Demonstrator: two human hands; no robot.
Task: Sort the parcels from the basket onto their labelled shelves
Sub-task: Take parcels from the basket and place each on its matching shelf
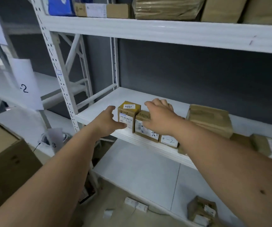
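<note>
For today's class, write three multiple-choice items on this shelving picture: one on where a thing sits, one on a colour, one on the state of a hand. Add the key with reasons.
1. Where does the small parcel marked 2004 stand?
A. on the floor
B. on the middle shelf, at the left end of the row of small parcels
C. on the top shelf

2. What colour is the top of that parcel?
A. yellow
B. blue
C. green

3. How is the left hand?
A. clenched in a fist
B. carrying a basket
C. open, fingers spread beside the parcel

Key: 1 B, it stands leftmost in the row on the shelf; 2 A, yellow tape shows around its white label; 3 C, the fingers are spread and hold nothing.
</note>
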